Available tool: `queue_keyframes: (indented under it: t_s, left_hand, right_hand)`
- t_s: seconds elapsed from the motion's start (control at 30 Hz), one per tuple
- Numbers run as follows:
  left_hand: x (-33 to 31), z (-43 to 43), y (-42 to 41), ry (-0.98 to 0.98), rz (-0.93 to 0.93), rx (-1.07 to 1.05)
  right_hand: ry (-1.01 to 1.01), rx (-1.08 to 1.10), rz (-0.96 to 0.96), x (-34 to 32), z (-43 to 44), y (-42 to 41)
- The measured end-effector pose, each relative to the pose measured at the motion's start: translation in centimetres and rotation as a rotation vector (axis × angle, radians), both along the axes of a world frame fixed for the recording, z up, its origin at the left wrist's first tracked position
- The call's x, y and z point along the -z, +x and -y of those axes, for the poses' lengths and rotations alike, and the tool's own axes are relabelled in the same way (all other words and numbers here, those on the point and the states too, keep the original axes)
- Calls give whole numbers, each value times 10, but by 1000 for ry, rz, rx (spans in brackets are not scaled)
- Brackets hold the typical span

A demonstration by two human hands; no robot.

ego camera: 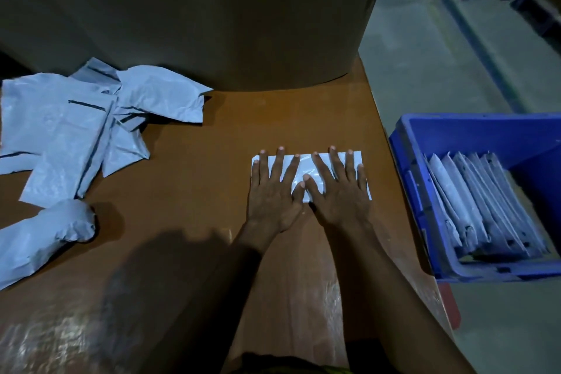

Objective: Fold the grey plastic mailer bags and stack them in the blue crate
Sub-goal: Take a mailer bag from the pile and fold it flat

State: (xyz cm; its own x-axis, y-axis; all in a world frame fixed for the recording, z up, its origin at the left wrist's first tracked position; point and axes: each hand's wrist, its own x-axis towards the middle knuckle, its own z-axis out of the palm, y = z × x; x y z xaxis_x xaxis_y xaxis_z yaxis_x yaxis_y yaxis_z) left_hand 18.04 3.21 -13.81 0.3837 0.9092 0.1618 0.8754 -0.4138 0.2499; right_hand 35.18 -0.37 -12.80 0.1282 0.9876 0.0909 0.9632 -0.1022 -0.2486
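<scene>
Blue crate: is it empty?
No, the blue crate holds a row of folded grey mailer bags standing on edge.

grey mailer bags (69, 133) (bluish in this light), blue crate (473, 136), brown table (212, 167)

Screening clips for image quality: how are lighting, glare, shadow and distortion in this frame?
Head view: dim overall, yet the folded mailer bag under the flat left hand and right hand is blown out white; a broad shadow crosses the near table; glare on its bottom-left surface; wide-angle distortion bows the blue crate.
</scene>
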Motion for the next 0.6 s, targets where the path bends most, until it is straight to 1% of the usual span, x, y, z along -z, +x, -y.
queue_keyframes:
  t_s: [0.1,0.27,0.3,0.37,0.43,0.53,0.6]
  left_hand:
    - [1,6,-5,7,1,19]
    - [1,6,-3,-9,8,18]
    - [1,5,-3,-9,-8,25]
    - [3,3,-7,2,-36,55]
    - [4,4,-10,2,-24,69]
    - [0,4,-11,-34,37,18]
    - [-1,5,-11,-30,26,11]
  right_hand:
    - [3,-9,13,0,10,-1]
    - [-112,-29,-47,-12,-2,0]
    - [-110,-59,-44,-16,-8,-2]
    - [-89,-156,-107,-21,-19,-13]
    - [-77,-209,-137,-18,-25,-24]
    - [-47,-155,-96,-8,-26,-18]
    - [-54,-107,-60,-5,-23,1]
